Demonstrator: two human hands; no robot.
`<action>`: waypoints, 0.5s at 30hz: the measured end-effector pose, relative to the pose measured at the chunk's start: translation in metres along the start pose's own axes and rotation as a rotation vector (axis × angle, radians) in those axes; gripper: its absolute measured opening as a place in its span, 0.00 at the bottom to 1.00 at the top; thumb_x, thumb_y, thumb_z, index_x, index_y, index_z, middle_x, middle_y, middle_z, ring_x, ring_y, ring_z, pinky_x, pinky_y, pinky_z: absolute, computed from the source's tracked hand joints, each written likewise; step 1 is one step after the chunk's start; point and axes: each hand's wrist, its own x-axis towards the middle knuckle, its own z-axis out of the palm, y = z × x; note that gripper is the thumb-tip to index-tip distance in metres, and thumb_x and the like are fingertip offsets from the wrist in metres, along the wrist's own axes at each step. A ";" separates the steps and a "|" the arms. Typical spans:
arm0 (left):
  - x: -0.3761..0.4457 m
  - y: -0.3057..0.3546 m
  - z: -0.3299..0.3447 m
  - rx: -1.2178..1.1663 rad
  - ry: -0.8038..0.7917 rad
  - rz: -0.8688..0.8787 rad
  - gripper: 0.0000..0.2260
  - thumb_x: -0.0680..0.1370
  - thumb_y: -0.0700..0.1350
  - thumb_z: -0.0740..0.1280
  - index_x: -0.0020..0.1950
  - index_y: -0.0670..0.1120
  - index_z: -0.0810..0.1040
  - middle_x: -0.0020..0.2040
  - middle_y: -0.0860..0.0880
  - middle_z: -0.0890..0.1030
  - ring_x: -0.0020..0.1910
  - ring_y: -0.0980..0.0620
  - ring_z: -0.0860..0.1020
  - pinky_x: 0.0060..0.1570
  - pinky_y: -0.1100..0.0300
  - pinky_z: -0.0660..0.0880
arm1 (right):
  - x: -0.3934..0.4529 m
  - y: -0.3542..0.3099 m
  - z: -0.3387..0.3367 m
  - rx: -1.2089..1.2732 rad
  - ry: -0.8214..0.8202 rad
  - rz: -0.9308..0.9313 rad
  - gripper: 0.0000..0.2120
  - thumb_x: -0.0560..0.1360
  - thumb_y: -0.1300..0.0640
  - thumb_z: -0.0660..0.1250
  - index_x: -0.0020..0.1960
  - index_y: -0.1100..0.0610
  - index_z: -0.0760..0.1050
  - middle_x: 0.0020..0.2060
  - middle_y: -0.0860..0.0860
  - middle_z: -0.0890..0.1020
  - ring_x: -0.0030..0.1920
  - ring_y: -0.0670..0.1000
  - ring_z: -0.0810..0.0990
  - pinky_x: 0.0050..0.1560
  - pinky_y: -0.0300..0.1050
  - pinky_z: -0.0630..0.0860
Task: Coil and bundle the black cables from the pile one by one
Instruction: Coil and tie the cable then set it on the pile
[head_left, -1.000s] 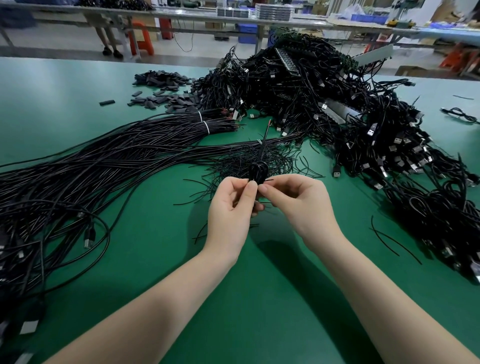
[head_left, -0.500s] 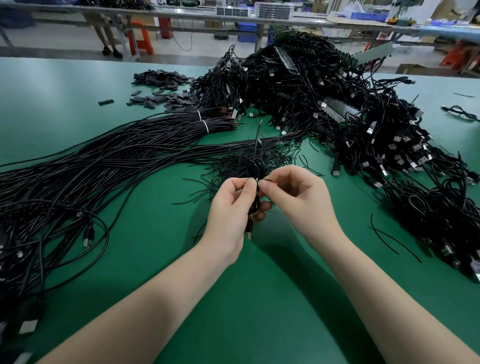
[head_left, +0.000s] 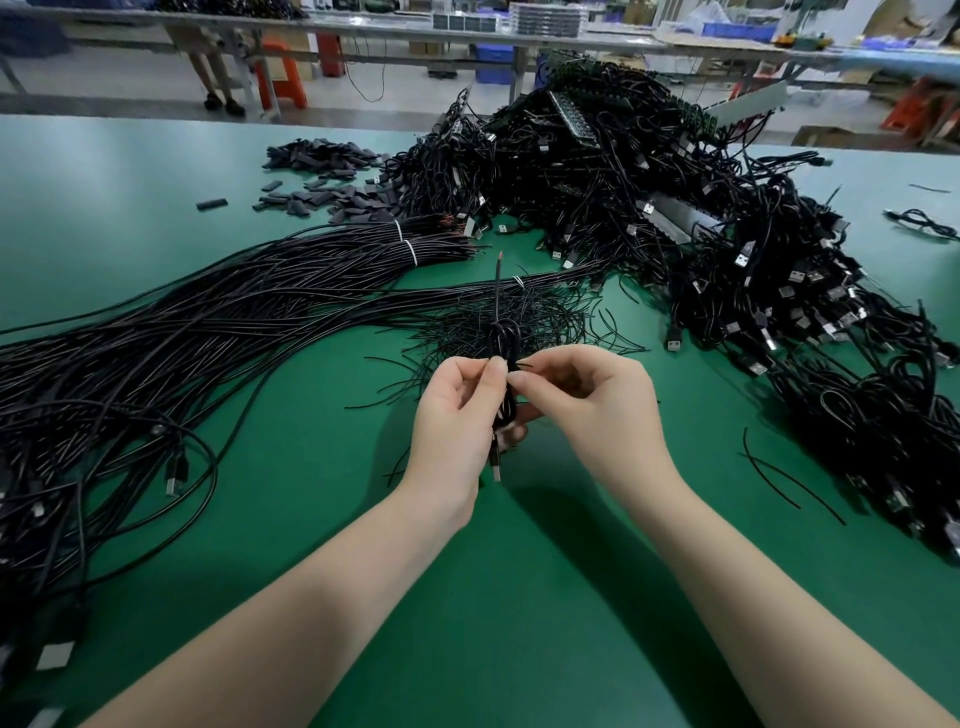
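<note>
A small coiled black cable (head_left: 505, 338) stands upright between my hands over the green table (head_left: 519, 597). My left hand (head_left: 457, 415) grips the coil's middle; its USB plug hangs below the palm and a bare wire end sticks up. My right hand (head_left: 597, 400) pinches a thin black tie at the coil, thumb and forefinger meeting my left thumb. Long straight black cables (head_left: 182, 343) fan out on the left. A big pile of bundled black cables (head_left: 701, 234) lies behind and to the right.
A heap of thin black ties (head_left: 524, 317) lies just beyond my hands. Short black sleeve pieces (head_left: 322, 176) are scattered at the back left. Loose ties (head_left: 779, 478) lie to the right. Benches, stools and a person's legs (head_left: 213, 78) stand beyond the table.
The coil has turned from a compact loop held at my fingertips to upright, with the wire end pointing up and the plug hanging below. Both hands rose slightly.
</note>
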 end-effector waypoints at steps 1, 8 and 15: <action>0.000 0.001 0.000 0.005 -0.009 -0.001 0.07 0.81 0.47 0.65 0.44 0.47 0.74 0.43 0.46 0.81 0.44 0.45 0.83 0.30 0.64 0.74 | 0.001 0.000 -0.001 0.013 -0.008 -0.002 0.05 0.70 0.60 0.76 0.39 0.53 0.81 0.33 0.47 0.84 0.34 0.48 0.85 0.40 0.40 0.79; 0.002 0.025 0.000 0.138 -0.008 -0.144 0.08 0.78 0.46 0.69 0.41 0.46 0.74 0.31 0.53 0.80 0.26 0.56 0.79 0.22 0.66 0.70 | 0.004 0.004 -0.005 -0.589 0.037 -0.618 0.04 0.70 0.69 0.71 0.41 0.62 0.80 0.35 0.53 0.81 0.37 0.56 0.78 0.40 0.48 0.75; 0.005 0.033 0.001 -0.043 -0.012 -0.538 0.13 0.75 0.44 0.70 0.30 0.47 0.79 0.29 0.53 0.79 0.21 0.60 0.72 0.21 0.68 0.69 | 0.008 0.006 -0.020 -0.869 -0.121 -0.964 0.12 0.73 0.71 0.58 0.48 0.66 0.80 0.41 0.58 0.79 0.41 0.59 0.77 0.45 0.47 0.73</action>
